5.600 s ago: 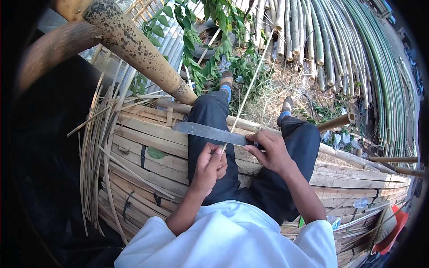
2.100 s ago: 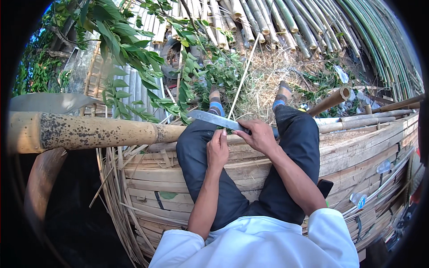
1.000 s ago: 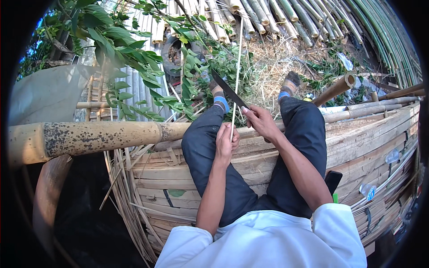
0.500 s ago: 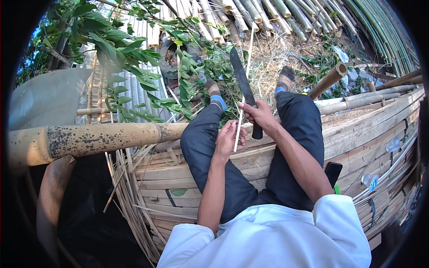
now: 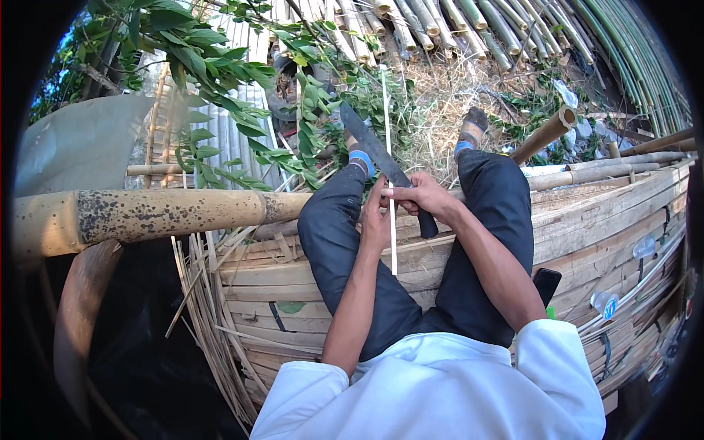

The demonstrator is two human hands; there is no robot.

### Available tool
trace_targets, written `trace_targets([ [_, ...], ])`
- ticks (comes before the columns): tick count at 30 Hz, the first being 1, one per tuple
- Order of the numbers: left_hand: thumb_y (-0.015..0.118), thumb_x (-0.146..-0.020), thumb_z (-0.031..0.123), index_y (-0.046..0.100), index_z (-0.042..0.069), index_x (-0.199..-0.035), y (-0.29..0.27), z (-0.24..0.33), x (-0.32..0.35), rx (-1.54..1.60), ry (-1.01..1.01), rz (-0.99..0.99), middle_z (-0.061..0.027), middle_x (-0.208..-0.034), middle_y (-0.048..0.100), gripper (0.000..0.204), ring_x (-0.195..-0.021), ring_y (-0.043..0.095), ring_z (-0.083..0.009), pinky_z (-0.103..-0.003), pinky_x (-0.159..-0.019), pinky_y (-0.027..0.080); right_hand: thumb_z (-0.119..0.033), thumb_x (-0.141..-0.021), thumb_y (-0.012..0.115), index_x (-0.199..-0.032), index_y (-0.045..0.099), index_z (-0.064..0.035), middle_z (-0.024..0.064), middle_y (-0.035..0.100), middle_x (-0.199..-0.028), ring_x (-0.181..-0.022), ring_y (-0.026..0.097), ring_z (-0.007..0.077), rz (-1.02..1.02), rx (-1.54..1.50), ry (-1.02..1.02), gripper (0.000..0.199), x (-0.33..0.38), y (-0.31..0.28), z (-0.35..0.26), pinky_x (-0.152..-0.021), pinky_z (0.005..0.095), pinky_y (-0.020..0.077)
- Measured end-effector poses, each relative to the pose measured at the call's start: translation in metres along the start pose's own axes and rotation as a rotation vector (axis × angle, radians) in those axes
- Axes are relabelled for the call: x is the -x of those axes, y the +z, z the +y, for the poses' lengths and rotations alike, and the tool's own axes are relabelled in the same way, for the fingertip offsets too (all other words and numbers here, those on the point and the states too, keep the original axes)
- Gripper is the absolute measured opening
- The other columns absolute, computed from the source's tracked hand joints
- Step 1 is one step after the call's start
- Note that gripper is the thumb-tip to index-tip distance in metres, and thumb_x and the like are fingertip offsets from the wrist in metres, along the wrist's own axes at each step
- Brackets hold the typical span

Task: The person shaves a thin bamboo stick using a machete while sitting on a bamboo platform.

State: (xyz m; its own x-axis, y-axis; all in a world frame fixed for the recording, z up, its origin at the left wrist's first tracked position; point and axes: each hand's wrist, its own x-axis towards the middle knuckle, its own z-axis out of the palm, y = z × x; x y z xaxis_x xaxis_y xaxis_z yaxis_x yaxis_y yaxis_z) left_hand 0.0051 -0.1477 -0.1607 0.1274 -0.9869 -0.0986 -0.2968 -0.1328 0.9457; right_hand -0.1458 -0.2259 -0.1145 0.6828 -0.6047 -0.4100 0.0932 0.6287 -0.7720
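My right hand (image 5: 425, 196) is closed round the black handle of a machete (image 5: 372, 149), whose dark broad blade slants away to the upper left. A thin pale bamboo strip (image 5: 387, 117) runs roughly upright between my hands, passing beside the blade near its base. My left hand (image 5: 377, 217) pinches that strip, its fingers up against those of my right hand. The right thumb lies across the strip. Both hands meet in front of my knees, above the stacked slats. Some of the left fingers are hidden behind the strip and the right hand.
I sit on stacked wooden slats (image 5: 587, 214). A thick bamboo pole (image 5: 169, 215) crosses at the left, above loose thin strips (image 5: 213, 315). Leafy branches (image 5: 220, 73) hang at upper left. Cut bamboo poles (image 5: 433, 26) lie at the back. A phone (image 5: 546, 284) and plastic cups (image 5: 605, 302) sit at right.
The strip has been drawn down toward me, its lower end now nearer my lap. My left hand has risen to meet the right, and the blade has tipped further left.
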Motion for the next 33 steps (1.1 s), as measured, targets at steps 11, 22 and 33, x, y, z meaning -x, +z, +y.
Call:
trace_targets([
  [11,0.059,-0.080,-0.004,0.057,0.002,-0.114,-0.001,0.016,0.001,-0.328,0.261,0.168,-0.0155,-0.108,0.054,0.035,-0.089,0.061,-0.0306,-0.035,-0.061,0.051,-0.035,-0.081,0.076,-0.066,0.058,-0.0066,-0.0035,0.044,-0.049,-0.041,0.039,0.0059,-0.132,-0.039,0.126,0.037,0.005,0.001,0.002,-0.041,0.0220,0.0293],
  [22,0.052,-0.097,0.015,0.058,0.000,-0.102,0.000,0.021,-0.004,-0.128,0.151,0.314,-0.0139,-0.094,0.061,0.017,-0.083,0.062,-0.0255,-0.036,-0.073,0.050,-0.039,-0.095,0.056,-0.088,0.064,-0.0016,-0.0043,0.045,-0.055,-0.047,0.041,0.0051,-0.043,-0.118,0.035,0.039,0.005,-0.001,-0.008,-0.044,0.0218,0.0339],
  [33,0.046,-0.100,0.020,0.048,0.004,-0.103,-0.018,0.024,-0.001,-0.197,0.683,0.623,-0.0105,-0.090,0.052,0.016,-0.083,0.058,-0.0232,-0.036,-0.082,0.051,-0.028,-0.090,0.062,-0.097,0.059,-0.0009,-0.0037,0.046,-0.061,-0.053,0.044,0.0067,0.236,-0.201,-0.183,0.028,-0.002,-0.003,-0.003,-0.050,0.0225,0.0362],
])
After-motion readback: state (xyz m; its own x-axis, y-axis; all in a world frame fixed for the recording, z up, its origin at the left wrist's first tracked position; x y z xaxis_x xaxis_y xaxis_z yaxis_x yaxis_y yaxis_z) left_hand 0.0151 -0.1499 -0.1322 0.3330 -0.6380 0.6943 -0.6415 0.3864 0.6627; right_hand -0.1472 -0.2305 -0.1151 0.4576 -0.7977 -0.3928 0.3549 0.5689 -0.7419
